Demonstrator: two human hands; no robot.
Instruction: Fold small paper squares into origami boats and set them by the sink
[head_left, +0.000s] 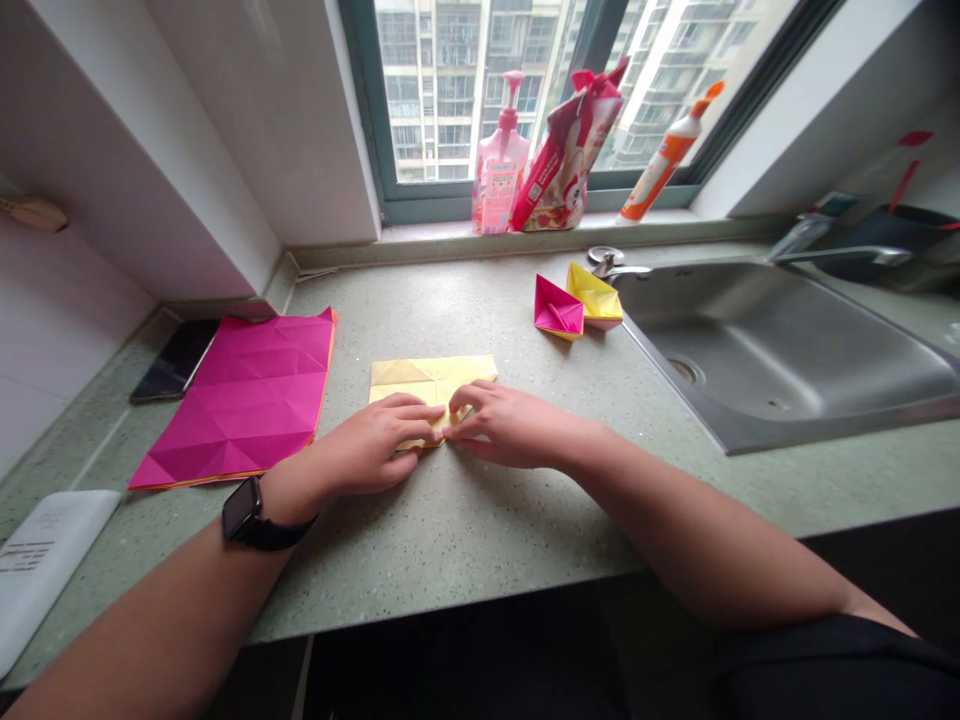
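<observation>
A folded sheet of pale yellow paper (405,372) lies on the counter in front of me, with straight creases across it. My left hand (375,440), with a black watch at the wrist, holds the paper's near edge, its fingers close together on top and the thumb low at the edge. From the other side my right hand (502,425) pinches the same edge with bent fingers and thumb, its fingertips almost meeting the left ones. The fingers cover part of the near edge. Beyond my right hand stand a magenta folded paper boat (557,308) and a yellow one (596,298), touching.
Creased magenta paper (255,395) lies at left, partly over a dark phone (169,365). A white flat object (52,560) is at the near left. The steel sink (795,350) fills the right. A pink pump bottle (500,170), red bag (566,160) and orange-white bottle (664,165) line the windowsill.
</observation>
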